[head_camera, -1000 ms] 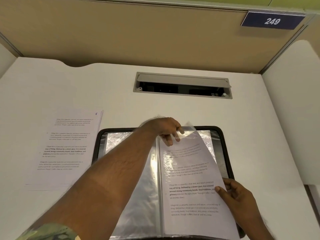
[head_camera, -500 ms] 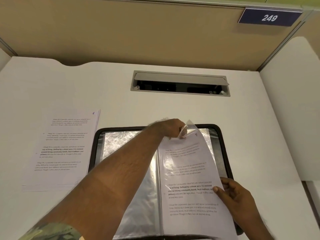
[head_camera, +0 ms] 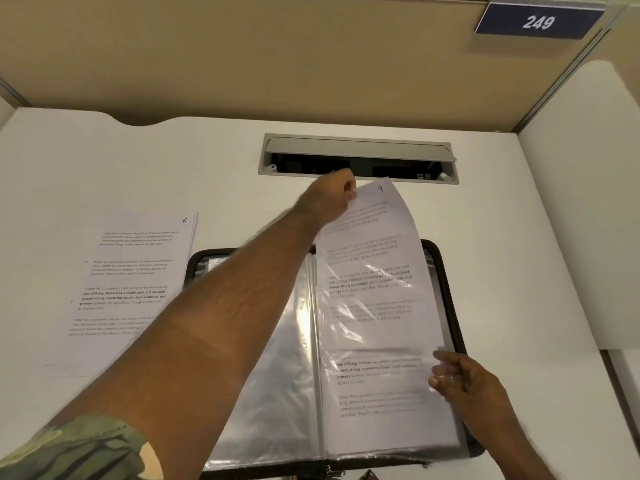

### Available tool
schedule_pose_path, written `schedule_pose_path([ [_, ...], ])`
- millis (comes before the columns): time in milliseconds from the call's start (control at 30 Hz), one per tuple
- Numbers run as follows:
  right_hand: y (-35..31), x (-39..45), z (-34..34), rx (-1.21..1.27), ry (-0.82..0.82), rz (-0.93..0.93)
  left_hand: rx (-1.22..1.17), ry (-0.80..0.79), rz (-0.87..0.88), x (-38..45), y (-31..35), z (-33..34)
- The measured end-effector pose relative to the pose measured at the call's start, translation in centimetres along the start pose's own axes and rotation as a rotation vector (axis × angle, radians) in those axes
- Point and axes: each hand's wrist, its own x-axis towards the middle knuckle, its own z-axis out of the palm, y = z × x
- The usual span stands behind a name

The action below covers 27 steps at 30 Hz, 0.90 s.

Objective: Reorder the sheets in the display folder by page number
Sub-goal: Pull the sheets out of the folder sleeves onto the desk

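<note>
A black display folder lies open on the white desk, its clear sleeves showing. My left hand pinches the top edge of a printed sheet and holds it well above the folder's top edge; its lower part still sits in the right-hand sleeve. A handwritten number marks the sheet's top right corner. My right hand holds the right edge of that sleeve between fingers and thumb. Another printed sheet still lies in the sleeve. A stack of loose sheets, its top one marked 6, rests left of the folder.
A grey cable hatch with its lid raised is set into the desk just beyond the folder. Beige partition walls close off the back and right, with a blue sign reading 249. The desk edge drops off at the right.
My left hand has drawn the sheet upward, from the sleeve's top edge to near the cable hatch. My right hand stays at the sleeve's right edge.
</note>
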Motion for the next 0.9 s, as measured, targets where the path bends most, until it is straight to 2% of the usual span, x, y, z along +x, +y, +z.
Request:
schedule_pose_path([
  [200,0.8,1.1,0.6,-0.086,0.042,0.026,0.020,0.347,0.061,0.4,1.6,-4.5],
  [300,0.3,1.5,0.6,-0.166,0.101,0.027,-0.030,0.423,0.095,-0.1,2.1,-7.4],
  [400,-0.8,2.2,0.1,-0.121,0.175,-0.050,-0.071,0.438,0.115,-1.5,2.8,-10.7],
  [567,-4.9,2.9,-0.6,0.044,0.308,-0.241,0.024,0.411,0.174,-5.4,5.3,-14.7],
  [733,-10.1,2.6,0.0,0.135,0.171,-0.476,0.094,0.423,0.221,-8.7,8.4,-16.5],
  [833,-12.0,3.0,0.8,0.154,0.109,-0.548,0.096,0.404,0.248,-9.8,9.8,-17.4],
  [900,-12.4,3.5,1.4,0.140,0.135,-0.555,0.109,0.353,0.238,-10.1,10.2,-17.6],
])
